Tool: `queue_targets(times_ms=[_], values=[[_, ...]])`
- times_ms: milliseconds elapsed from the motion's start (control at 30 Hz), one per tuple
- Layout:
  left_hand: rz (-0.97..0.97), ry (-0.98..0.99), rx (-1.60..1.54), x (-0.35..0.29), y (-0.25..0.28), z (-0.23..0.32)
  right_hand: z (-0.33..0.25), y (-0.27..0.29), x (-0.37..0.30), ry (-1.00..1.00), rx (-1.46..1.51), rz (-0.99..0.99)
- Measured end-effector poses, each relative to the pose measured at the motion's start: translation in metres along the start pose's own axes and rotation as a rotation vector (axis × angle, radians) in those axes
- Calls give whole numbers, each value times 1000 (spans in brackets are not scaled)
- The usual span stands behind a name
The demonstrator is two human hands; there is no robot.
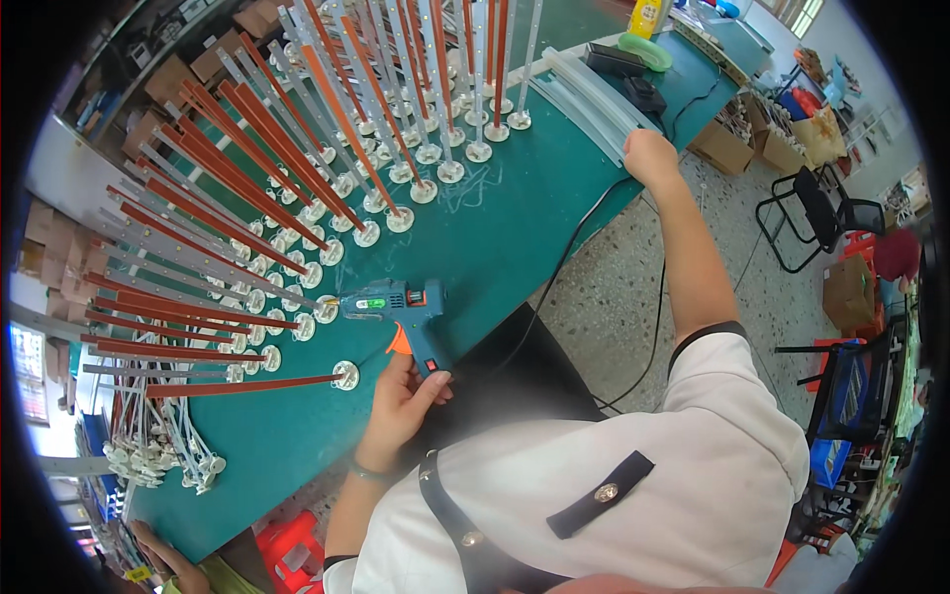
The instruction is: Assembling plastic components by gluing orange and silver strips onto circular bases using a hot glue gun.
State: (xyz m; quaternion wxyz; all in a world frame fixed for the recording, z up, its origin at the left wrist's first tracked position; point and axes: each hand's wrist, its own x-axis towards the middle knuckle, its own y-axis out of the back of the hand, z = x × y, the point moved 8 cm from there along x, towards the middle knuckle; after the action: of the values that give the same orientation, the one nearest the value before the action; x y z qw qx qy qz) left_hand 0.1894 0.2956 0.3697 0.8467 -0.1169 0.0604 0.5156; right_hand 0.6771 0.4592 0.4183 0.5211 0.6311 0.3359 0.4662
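The left grip (pixel 401 398) grasps the glue gun (pixel 418 322) by its handle, nozzle aimed left at the disc-footed strips (pixel 326 309) on the surface (pixel 495 252). The right grip (pixel 650 158) is at the clear channels (pixel 592 107), near end; whether closed on any, I cannot tell.

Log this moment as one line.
left grip: holding glue gun | right grip: at translucent strips, hold unclear | red-brown and silver rods: on round bases, green table

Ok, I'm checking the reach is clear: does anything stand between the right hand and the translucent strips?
Nothing visible does: the right hand is at the near end of the translucent strips, though whether it grips one is hidden. The nearer black object lies beyond the hand, beside the strips.
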Motion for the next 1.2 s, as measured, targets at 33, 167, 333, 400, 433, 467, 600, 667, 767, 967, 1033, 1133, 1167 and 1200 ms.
queue_targets(times_ms=[33,167,333,400,433,467,600,667,767,967,1033,1133,1167,1200], values=[[-10,-5,2,0,-1,-1,-3,-2,-2,24,-67,-26],[0,-22,-2,-2,0,3,-14,9,6,36,-9,50],[-16,-20,24,0,1,1,-50,0,-7,136,7,102],[-25,-20,33,0,1,1,-60,-6,2,111,-18,-9],[-25,-21,29,-1,0,1,-64,-8,4,127,-44,-36],[-26,-21,25,-2,0,1,-66,-9,7,142,-69,-64],[-17,-30,-6,-3,0,1,-53,3,16,84,-51,-127],[-27,-45,-23,-7,2,-3,-35,7,4,-213,539,-271],[-34,-48,-9,-4,4,-5,-40,3,-22,-161,1453,-128],[-53,-37,6,4,0,3,-201,51,-161,375,1856,-342],[-55,-36,-6,3,-1,6,-221,49,-184,385,1900,-392],[-40,-30,-1,1,-1,6,-226,42,-190,361,1962,-429],[-42,-23,-8,1,0,4,-228,40,-191,362,1963,-434],[-44,-16,-16,0,0,2,-227,39,-192,352,1969,-428]])
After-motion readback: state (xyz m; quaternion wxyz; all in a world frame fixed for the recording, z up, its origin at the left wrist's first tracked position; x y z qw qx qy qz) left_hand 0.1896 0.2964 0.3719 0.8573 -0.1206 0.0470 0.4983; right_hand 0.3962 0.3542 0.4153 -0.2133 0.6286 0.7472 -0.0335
